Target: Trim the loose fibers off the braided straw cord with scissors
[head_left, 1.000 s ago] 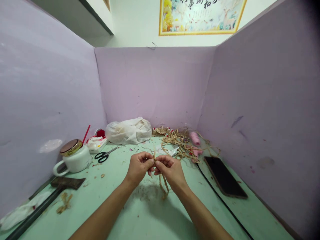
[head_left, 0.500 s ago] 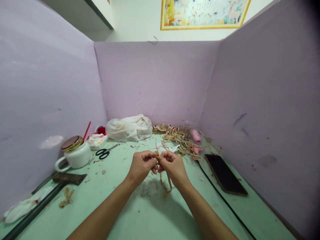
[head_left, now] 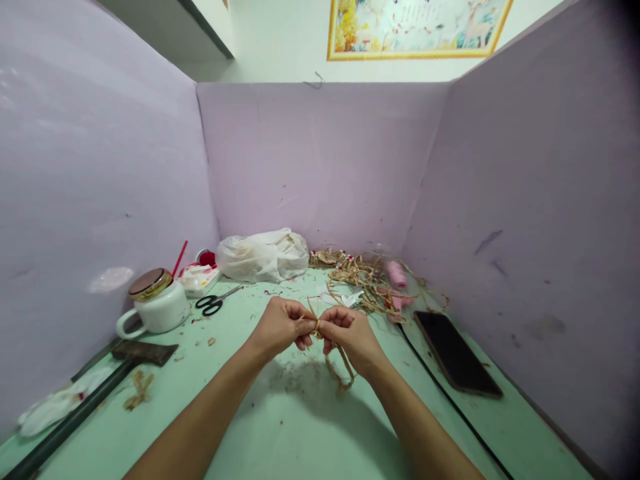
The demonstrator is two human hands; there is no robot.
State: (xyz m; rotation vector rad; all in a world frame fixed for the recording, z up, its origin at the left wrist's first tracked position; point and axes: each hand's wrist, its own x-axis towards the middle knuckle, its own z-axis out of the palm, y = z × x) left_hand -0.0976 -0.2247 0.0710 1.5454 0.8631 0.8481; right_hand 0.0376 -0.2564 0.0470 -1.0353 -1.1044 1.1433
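Observation:
My left hand [head_left: 285,324] and my right hand [head_left: 350,335] meet above the middle of the green table [head_left: 280,440]. Both pinch a tan, straw-like twisted cord [head_left: 345,363] between thumb and fingertips. A small loop or knot of it shows between the thumbs, and thin ends stick up from there. The rest dangles in a loop below my right hand. The fingertips partly hide how the cord is wound.
Behind lie a tangle of cord [head_left: 367,280], a pink thread spool [head_left: 397,275] and a white plastic bag [head_left: 265,257]. Scissors [head_left: 210,304], a lidded white mug [head_left: 163,307] and a hammer [head_left: 143,352] are at left. A phone [head_left: 456,353] and black cable [head_left: 450,393] are at right.
My fingertips have drawn slightly apart, so the knot between them shows more. The dangling cord loop has shifted a little to the right. The whole view has shifted slightly.

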